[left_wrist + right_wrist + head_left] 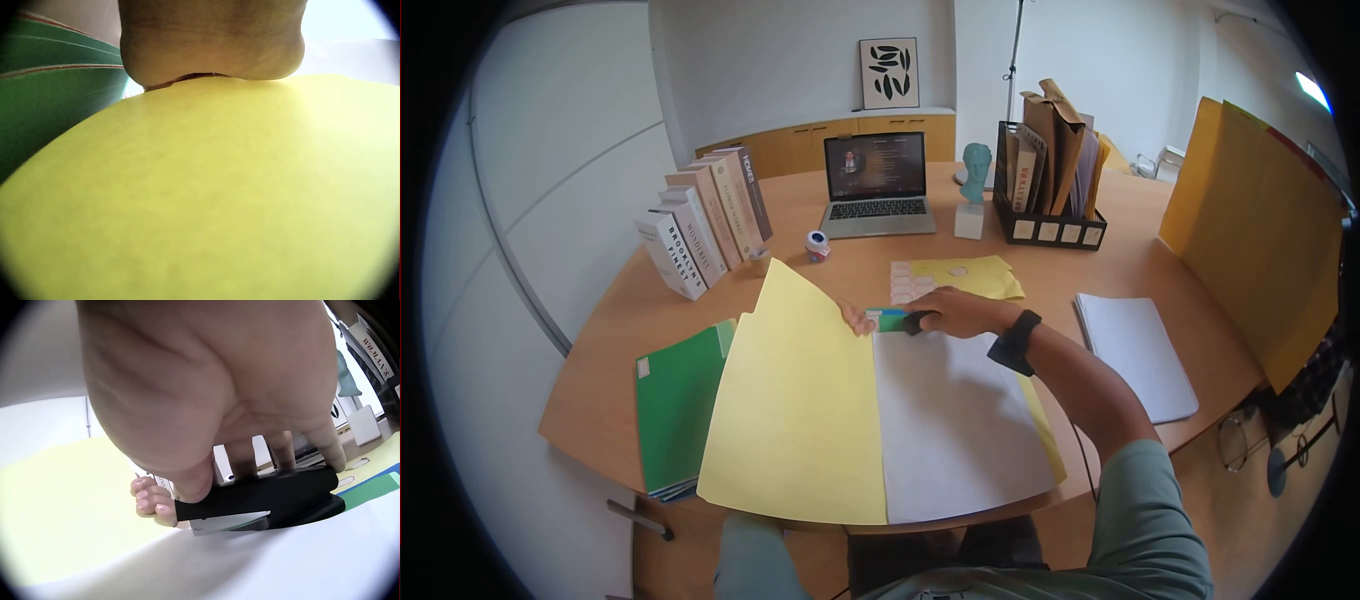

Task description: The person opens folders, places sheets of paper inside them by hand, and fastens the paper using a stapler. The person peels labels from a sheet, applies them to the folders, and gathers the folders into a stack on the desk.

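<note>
A yellow folder (795,410) lies opened out, with white paper (960,420) on its right half. My right hand (965,312) grips a black stapler (916,322) at the paper's top edge; in the right wrist view, the thumb and fingers of the hand (212,394) lie along the stapler (262,494). Green and blue pieces (888,320) show beside the stapler. Fingers of my left hand (857,318) curl over the folder's raised left flap near its top; the left wrist view shows part of this hand (212,44) behind the yellow flap (212,181).
Green folders (675,410) lie at the left, a white paper stack (1138,355) at the right. Beyond are books (700,220), a laptop (878,208), a tape roll (817,246), a bust (973,185), a black file holder (1055,232), a label sheet (908,284) and another yellow folder (990,275).
</note>
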A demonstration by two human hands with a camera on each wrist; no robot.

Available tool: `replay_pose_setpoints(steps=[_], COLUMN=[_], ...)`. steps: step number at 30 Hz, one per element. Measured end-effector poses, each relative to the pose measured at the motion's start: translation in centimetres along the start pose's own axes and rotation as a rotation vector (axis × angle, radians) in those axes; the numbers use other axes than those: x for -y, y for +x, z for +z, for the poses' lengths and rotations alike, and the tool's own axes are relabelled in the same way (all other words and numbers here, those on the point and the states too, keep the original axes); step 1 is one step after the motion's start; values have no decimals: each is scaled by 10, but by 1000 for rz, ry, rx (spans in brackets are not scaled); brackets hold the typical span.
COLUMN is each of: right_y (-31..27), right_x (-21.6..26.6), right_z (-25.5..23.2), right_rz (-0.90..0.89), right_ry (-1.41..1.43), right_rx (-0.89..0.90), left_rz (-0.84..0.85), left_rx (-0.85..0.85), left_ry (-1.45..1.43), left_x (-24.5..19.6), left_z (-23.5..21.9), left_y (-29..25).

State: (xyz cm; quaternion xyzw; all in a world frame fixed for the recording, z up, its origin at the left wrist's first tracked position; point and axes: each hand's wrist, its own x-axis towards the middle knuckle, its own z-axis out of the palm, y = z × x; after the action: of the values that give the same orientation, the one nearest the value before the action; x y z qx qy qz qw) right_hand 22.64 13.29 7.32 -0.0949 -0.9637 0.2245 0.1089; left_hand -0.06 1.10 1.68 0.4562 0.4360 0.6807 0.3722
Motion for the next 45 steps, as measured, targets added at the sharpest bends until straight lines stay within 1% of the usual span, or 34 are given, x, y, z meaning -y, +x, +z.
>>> replay_pose_setpoints(steps=[3, 6, 9, 12, 15, 16, 19, 22, 25, 26, 27, 29, 32, 35, 39, 42, 45], right_y=[2, -2, -5, -5, -2, -4, -6, -4, -6, -7, -8, -9, -11, -17, -31, -51, -72], right_x=[2, 10, 6, 8, 8, 11, 2, -1, -11, -16, -22, -22, -19, -13, -16, -19, -26], right_z=[0, 1, 10, 14, 9, 9, 21, 15, 8, 8, 11, 8, 6, 0, -11, -24, -35], right_rz=[56, 112, 99, 136, 189, 210, 89, 98, -53, -121, -95, 50, 144, 271, 375, 465, 648], right_ry=[41, 53, -24, -58, -27, -25, -57, -16, 88, 69, -26, -143, -206, -255, -228, -179, -210], right_rx=[63, 32, 14, 30, 68, 56, -24, 39, 18, -14, -30, -12, -60, -182, -312, -371, -388], left_rz=[1, 12, 19, 20, 25, 29, 27, 26, 25, 22, 19, 15, 14, 22, 30, 37, 37], left_rx=[7, 20, 40, 59, 65, 68, 76, 91, 106, 110, 115, 127, 144, 159, 171, 178, 174], left_ry=[-19, -45, -80, -112, -138, -140, -140, -132, -144, -151, -161, -175, -194, -207, -226, -241, -249], left_x=[3, 7, 16, 25, 29, 29, 29, 22, 22, 22, 23, 24, 26, 29, 33, 35, 37], left_z=[-1, -4, -8, -11, -13, -13, -10, -8, -9, -8, -9, -9, -10, -10, -11, -11, -10], left_y=[-2, -3, -4, -3, -3, -3, -2, 3, 0, -1, -1, -2, -2, 0, -1, -1, -3])
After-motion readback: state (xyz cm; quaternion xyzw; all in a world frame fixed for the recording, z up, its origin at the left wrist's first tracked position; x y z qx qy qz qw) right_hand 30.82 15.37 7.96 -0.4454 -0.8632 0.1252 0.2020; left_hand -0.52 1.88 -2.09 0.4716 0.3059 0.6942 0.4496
